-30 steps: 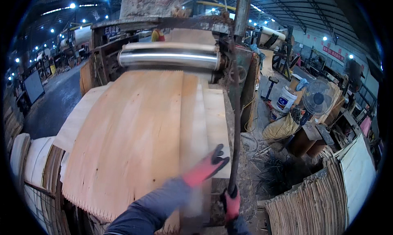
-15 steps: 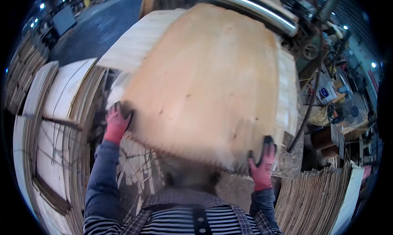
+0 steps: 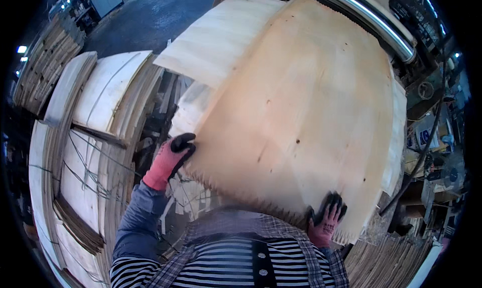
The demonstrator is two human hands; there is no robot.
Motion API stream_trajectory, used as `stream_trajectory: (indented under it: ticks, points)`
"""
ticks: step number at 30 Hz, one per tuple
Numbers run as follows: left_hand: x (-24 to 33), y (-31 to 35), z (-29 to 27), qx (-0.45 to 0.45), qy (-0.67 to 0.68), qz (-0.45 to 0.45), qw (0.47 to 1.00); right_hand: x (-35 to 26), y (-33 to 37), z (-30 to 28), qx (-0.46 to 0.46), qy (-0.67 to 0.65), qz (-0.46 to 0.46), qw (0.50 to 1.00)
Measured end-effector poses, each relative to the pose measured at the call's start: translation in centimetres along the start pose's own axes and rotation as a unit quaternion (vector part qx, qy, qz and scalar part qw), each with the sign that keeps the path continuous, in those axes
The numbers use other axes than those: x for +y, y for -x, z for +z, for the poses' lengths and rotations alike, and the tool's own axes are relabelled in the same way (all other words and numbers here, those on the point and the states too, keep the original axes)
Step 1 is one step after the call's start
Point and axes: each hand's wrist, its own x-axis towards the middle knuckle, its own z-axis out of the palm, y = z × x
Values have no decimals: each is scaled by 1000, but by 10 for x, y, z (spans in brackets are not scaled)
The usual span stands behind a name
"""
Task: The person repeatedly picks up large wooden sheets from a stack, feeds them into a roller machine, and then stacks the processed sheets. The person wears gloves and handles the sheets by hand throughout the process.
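Observation:
A large tan wood veneer sheet [image 3: 301, 112] with small dark knots and a jagged near edge lies before me, over paler veneer sheets [image 3: 221, 42] that stick out at its left and right. My left hand [image 3: 169, 160], in a pink glove with black fingertips, closes on the sheet's left edge near the front corner; its thumb side is partly hidden. Toward the near right corner, my right hand [image 3: 327, 221], gloved alike, rests on the sheet with its fingers spread.
Stacks of veneer [image 3: 108, 97] stand at the left, some bound with cord. A shiny metal roller [image 3: 371, 22] spans the far side. More upright sheets [image 3: 389, 263] are at the lower right. A dark bar [image 3: 427, 147] slants past clutter at the right.
The view has shifted, so the sheet appears farther right. My right hand has come onto the sheet's near part with fingers spread. My left hand's fingers have curled at the left edge.

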Motion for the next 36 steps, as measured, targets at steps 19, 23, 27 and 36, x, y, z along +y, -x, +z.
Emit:
stream_trajectory:
  ticks: [19, 23, 27, 36]
  points:
    - [164, -109, 16, -279, -66, 481, 829, -78, -13, -55, 372, -50, -146, 915]
    - [98, -100, -19, -471, 77, 71, 876, -58, 69, -50, 403, -22, 59, 913]
    - [-21, -59, -28, -177, -359, 286, 871, -86, 108, -59, 426, 5, -69, 902]
    - [-11, -50, 5, -142, -409, 132, 892, -110, -70, -94, 425, -2, -76, 902]
